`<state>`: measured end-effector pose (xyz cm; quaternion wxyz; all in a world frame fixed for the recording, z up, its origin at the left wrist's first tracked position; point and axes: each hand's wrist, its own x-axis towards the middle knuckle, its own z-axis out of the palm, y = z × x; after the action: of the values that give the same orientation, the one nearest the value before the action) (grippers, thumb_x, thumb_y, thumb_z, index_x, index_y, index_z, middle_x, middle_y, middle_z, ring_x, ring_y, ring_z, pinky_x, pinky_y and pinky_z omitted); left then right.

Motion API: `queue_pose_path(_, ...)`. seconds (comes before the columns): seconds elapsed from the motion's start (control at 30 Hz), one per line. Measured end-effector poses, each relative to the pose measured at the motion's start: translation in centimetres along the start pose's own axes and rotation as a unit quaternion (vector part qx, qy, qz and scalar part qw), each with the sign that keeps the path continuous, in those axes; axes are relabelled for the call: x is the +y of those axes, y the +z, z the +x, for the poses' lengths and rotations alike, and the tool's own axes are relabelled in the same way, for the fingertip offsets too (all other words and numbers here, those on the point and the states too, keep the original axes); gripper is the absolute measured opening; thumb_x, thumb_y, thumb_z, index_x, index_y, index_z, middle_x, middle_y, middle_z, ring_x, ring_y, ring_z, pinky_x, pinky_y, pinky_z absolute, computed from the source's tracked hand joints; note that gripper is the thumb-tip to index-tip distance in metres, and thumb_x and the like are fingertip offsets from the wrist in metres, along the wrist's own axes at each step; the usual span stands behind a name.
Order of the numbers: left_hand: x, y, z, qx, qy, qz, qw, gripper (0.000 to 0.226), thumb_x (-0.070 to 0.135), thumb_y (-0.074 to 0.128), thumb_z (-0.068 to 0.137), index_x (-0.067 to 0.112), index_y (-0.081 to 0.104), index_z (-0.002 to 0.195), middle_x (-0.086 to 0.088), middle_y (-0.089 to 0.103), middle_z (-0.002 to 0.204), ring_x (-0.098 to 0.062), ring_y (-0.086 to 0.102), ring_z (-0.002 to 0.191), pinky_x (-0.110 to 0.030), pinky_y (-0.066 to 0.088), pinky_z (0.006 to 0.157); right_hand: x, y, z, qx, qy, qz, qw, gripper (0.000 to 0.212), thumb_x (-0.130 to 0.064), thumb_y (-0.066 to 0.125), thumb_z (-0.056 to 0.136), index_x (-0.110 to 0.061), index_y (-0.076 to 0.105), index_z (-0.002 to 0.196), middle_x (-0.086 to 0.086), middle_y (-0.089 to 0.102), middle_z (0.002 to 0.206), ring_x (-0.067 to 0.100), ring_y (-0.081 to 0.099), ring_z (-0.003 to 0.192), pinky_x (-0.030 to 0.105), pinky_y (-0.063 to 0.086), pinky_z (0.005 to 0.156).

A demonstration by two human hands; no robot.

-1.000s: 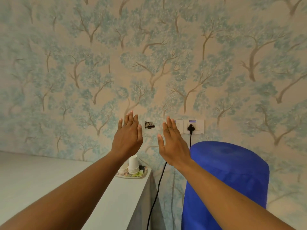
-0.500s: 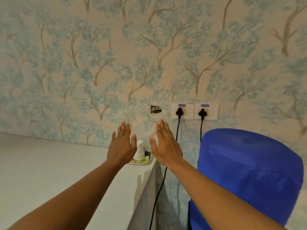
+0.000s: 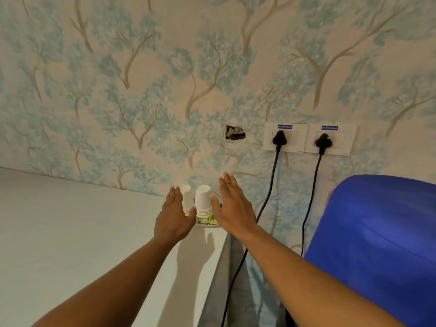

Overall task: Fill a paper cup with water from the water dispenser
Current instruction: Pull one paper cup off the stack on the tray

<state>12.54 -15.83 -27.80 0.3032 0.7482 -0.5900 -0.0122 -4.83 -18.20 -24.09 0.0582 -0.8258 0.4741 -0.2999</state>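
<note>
1. Nearest: two bare forearms reaching forward from the bottom edge, toward the far corner of the pale counter (image 3: 70,232).
2. Left hand (image 3: 173,220) at roughly 6 o'clock of the cup stacks, palm down, fingers together and extended, holding nothing; fingertips overlapping the left stack of paper cups (image 3: 187,199) in view (contact not certain).
3. Right hand (image 3: 232,208) at about 4 o'clock of the right stack of paper cups (image 3: 203,201), flat and open, fingers straight and close together, empty; thumb edge just beside the stack.
4. Changed since a second ago: both hands lower and farther forward, from raised before the wall to flanking the cups, and the view tipped down and closer. Judged meaning: reach nearly done, picking one cup off a stack next, no filling begun.
5. Cups: upside-down, nested, white, standing on a small patterned tray (image 3: 207,221) at the counter's far right corner, against the wall.
6. At 3 o'clock of the cups, well apart: blue-covered water bottle (image 3: 377,244), presumably atop the dispenser (tap not visible).
7. Beyond: two black cords (image 3: 271,180) hanging from plugs in white sockets (image 3: 309,140), a torn hole (image 3: 234,132) in the tree-patterned wallpaper (image 3: 165,79).
</note>
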Motion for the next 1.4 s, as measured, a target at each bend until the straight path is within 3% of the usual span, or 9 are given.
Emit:
queue_pose_path(0.07,-0.6,1.3,0.9,-0.007,-0.003,-0.006,1.000,0.081,0.057,0.048,0.090,0.022,0.015,0.156,0.000,0.021,0.162,-0.021,0.028,0.146,-0.047,0.044,0.104,0.5,1.3,1.0,-0.012,0.012,0.007,1.000,0.061,-0.039,0.031,0.103,-0.012,0.015,0.154,0.002,0.002,0.165,0.012,-0.003,0.151,0.033,0.013,0.121)
queue_pose_path(0.13,-1.0,2.7,1.5,0.003,-0.010,-0.017,1.000,0.076,0.063,0.049,0.085,0.029,0.028,0.150,0.002,0.044,0.151,-0.024,0.053,0.128,-0.044,0.052,0.093,1.0,2.8,2.1,-0.020,0.028,0.013,0.999,0.061,-0.039,0.032,0.102,-0.012,0.016,0.154,0.002,0.005,0.165,0.012,0.000,0.151,0.034,0.016,0.120)
queue_pose_path(0.23,-0.8,3.9,2.0,0.032,-0.055,-0.015,0.998,0.066,0.063,0.055,0.083,0.029,0.050,0.139,0.002,0.062,0.132,-0.022,0.063,0.112,-0.038,0.051,0.087,1.8,4.4,3.3,-0.030,0.053,0.018,0.998,0.061,-0.040,0.033,0.102,-0.013,0.016,0.154,0.000,0.008,0.164,0.013,0.004,0.151,0.036,0.022,0.118)
queue_pose_path(0.43,-1.1,6.7,3.0,0.046,-0.117,-0.056,0.990,0.064,0.069,0.065,0.071,0.029,0.062,0.120,0.007,0.062,0.123,-0.017,0.067,0.096,-0.033,0.052,0.078,3.1,7.3,5.6,-0.054,0.095,0.038,0.993,0.064,-0.042,0.037,0.101,-0.014,0.015,0.154,0.000,0.010,0.164,0.015,0.011,0.150,0.041,0.026,0.117)
queue_pose_path(0.63,-1.2,8.5,3.4,0.044,-0.134,-0.071,0.987,0.056,0.065,0.067,0.077,0.024,0.066,0.115,0.005,0.060,0.128,-0.018,0.067,0.101,-0.030,0.049,0.074,3.4,8.9,7.2,-0.058,0.124,0.067,0.988,0.068,-0.042,0.046,0.098,-0.015,0.017,0.154,0.003,0.017,0.163,0.023,0.021,0.148,0.041,0.027,0.115)
queue_pose_path(0.73,-1.6,9.4,3.9,0.054,-0.140,-0.081,0.985,0.057,0.068,0.065,0.077,0.025,0.065,0.115,0.005,0.063,0.126,-0.019,0.067,0.102,-0.034,0.053,0.078,3.5,9.6,8.0,-0.055,0.152,0.093,0.982,0.072,-0.044,0.053,0.094,-0.017,0.021,0.153,0.005,0.030,0.158,0.028,0.031,0.143,0.043,0.032,0.111)
queue_pose_path(0.97,-2.0,10.7,5.1,0.065,-0.144,-0.081,0.984,0.060,0.071,0.062,0.077,0.027,0.064,0.117,0.006,0.067,0.118,-0.017,0.067,0.101,-0.035,0.055,0.080,4.1,11.9,10.0,-0.029,0.226,0.197,0.954,0.086,-0.052,0.070,0.077,-0.021,0.032,0.148,0.002,0.045,0.150,0.023,0.042,0.136,0.046,0.039,0.110)
queue_pose_path(1.4,-2.9,12.9,6.4,0.082,-0.132,-0.093,0.983,0.049,0.072,0.060,0.077,0.032,0.067,0.104,0.009,0.069,0.106,-0.011,0.065,0.087,-0.025,0.048,0.069,4.5,13.2,11.2,-0.012,0.206,0.245,0.947,0.083,-0.047,0.079,0.072,-0.025,0.041,0.142,0.001,0.057,0.136,0.023,0.055,0.122,0.044,0.050,0.099)
